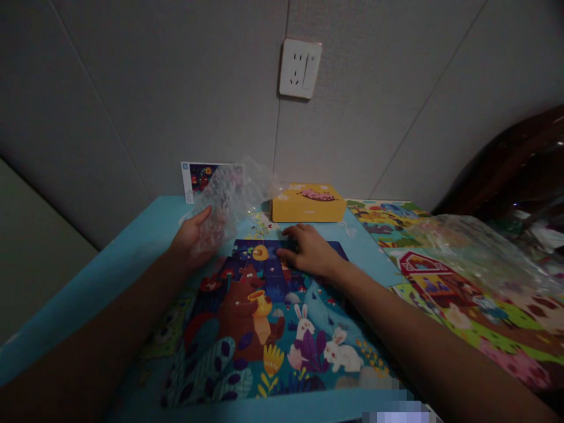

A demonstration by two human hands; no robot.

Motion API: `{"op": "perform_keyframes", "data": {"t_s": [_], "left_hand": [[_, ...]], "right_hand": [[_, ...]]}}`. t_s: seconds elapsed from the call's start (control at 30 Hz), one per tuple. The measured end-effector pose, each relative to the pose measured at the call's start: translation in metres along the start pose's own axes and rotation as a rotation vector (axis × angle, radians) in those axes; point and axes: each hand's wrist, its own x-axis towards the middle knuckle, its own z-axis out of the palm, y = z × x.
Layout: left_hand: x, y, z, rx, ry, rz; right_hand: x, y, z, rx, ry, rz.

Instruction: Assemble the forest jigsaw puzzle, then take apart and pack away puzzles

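Note:
A clear crinkled plastic bag (pixel 235 191) is held in my left hand (pixel 196 238), raised above the table's left side. My right hand (pixel 306 249) is over the upper part of an assembled puzzle (pixel 282 329) showing a bear, rabbits and flowers on a dark blue-green ground. Its fingers are bent and apart, with nothing visible in them. Part of the puzzle's top edge lies under that hand and is hidden. A reference picture card (pixel 188 183) leans on the wall, partly behind the bag.
A yellow box (pixel 308 205) sits at the wall on the blue table (pixel 145 235). Farm and animal picture sheets (pixel 467 299) lie at the right, partly under clear plastic (pixel 476 241). A socket (pixel 300 69) is on the wall.

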Motion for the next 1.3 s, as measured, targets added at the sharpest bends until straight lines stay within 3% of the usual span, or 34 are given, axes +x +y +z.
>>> {"op": "perform_keyframes", "data": {"t_s": [0.1,0.23,0.53,0.67,0.77,0.97,1.17,1.3], "left_hand": [[-0.004,-0.002,0.007,0.091,-0.012,0.039],[-0.006,-0.003,0.009,0.236,-0.066,0.034],[0.011,0.002,-0.015,0.361,-0.208,-0.055],[0.007,0.004,-0.012,0.37,-0.226,-0.048],[0.002,0.004,-0.006,0.354,-0.194,-0.034],[0.001,0.004,-0.004,0.308,-0.168,0.003],[-0.002,0.004,-0.001,0.301,-0.172,-0.01],[-0.004,0.004,0.002,0.329,-0.138,0.012]], "right_hand": [[-0.001,-0.003,0.002,-0.125,-0.143,-0.032],[0.004,-0.001,0.006,-0.13,-0.182,0.009],[0.008,0.004,0.003,0.182,0.004,-0.055],[0.006,0.005,0.0,0.244,0.093,0.061],[0.007,0.011,0.001,0.295,0.154,0.052],[0.006,0.014,0.005,0.427,-0.024,-0.16],[0.006,0.008,0.003,0.363,0.123,-0.051],[0.003,0.006,-0.001,0.316,0.098,-0.198]]}}
